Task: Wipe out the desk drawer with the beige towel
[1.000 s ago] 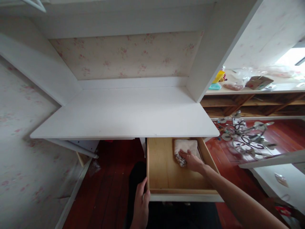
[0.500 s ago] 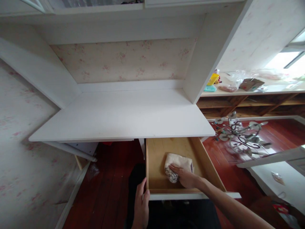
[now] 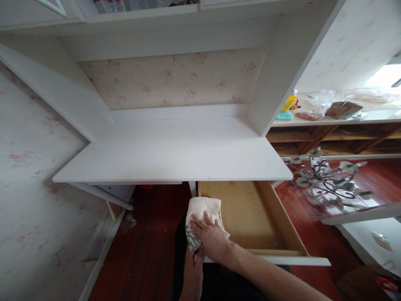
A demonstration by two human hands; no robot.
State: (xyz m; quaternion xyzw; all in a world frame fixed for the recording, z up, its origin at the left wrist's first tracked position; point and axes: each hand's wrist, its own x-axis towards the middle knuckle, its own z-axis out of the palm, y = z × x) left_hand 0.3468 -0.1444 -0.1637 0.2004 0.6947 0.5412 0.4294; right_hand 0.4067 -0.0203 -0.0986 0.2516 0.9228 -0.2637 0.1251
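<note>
A white folded cloth (image 3: 205, 205) with a grey-brown patterned part lies over the left side wall of a pulled-out wooden drawer (image 3: 247, 217). My right hand (image 3: 214, 241) presses on the cloth with its fingers spread over it. Just below, my left hand (image 3: 193, 271) is at the drawer's front left corner, its thumb up against the front. The cloth hides most of its fingers. The drawer has a white front panel (image 3: 300, 261) and hangs out from under the white desk (image 3: 175, 150).
Left of the drawer is dark red wooden floor (image 3: 150, 242). A metal chandelier (image 3: 332, 179) lies on the floor to the right. Behind it stands a low wooden shelf (image 3: 338, 133) with bags and a box on top. White furniture (image 3: 369, 238) stands at the lower right.
My right hand and the cloth have moved left from the drawer's bottom to its left side wall. The cloth now covers part of my left hand. The view has shifted slightly.
</note>
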